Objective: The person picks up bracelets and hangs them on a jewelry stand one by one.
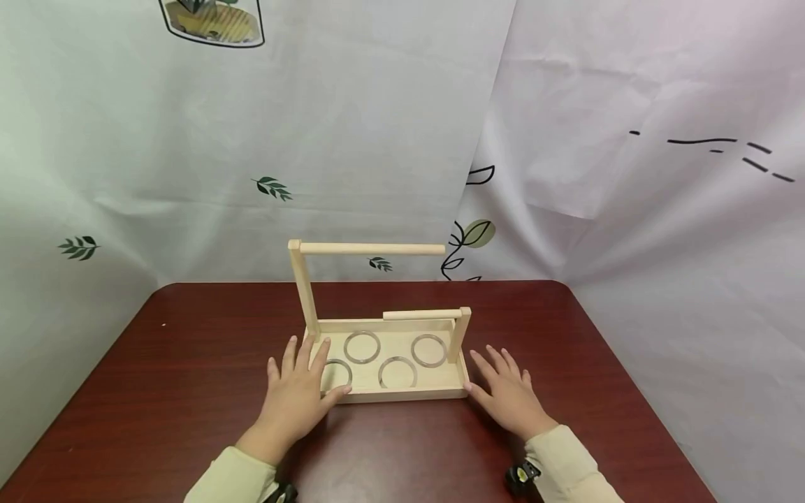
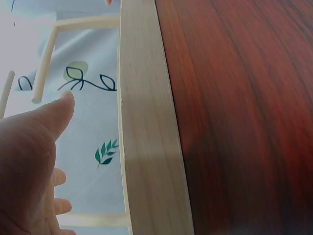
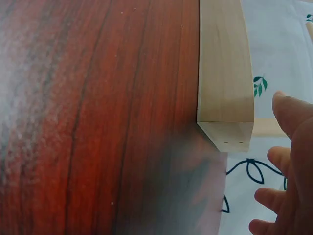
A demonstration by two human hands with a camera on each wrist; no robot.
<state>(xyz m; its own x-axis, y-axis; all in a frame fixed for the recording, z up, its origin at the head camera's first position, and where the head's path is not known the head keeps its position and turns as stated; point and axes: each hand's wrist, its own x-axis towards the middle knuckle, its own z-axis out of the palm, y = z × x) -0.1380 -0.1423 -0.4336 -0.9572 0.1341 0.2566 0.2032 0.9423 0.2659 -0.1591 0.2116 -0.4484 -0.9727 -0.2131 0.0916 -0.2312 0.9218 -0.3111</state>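
On the table sits a shallow pale wooden tray point(image 1: 409, 396) with several clear rings point(image 1: 361, 347) lying in it. A tall post point(image 1: 304, 290) at its left end bears a long rod point(image 1: 371, 249), and a shorter post point(image 1: 461, 335) at the right bears a short rod point(image 1: 421, 315). My left hand point(image 1: 295, 398), fingers spread, overlaps the tray's left front corner in the head view. My right hand point(image 1: 508, 395) is beside the right end, thumb right at the front corner. Neither hand grips anything. In the left wrist view the thumb point(image 2: 61, 110) points across the tray's front wall point(image 2: 149, 107).
The dark red wooden table point(image 1: 402, 454) has rounded back corners. Behind it and to both sides hangs a white cloth point(image 1: 377, 126) printed with leaves. Dark wrist devices point(image 1: 520, 476) sit at the sleeves. Both rods rise above the tray.
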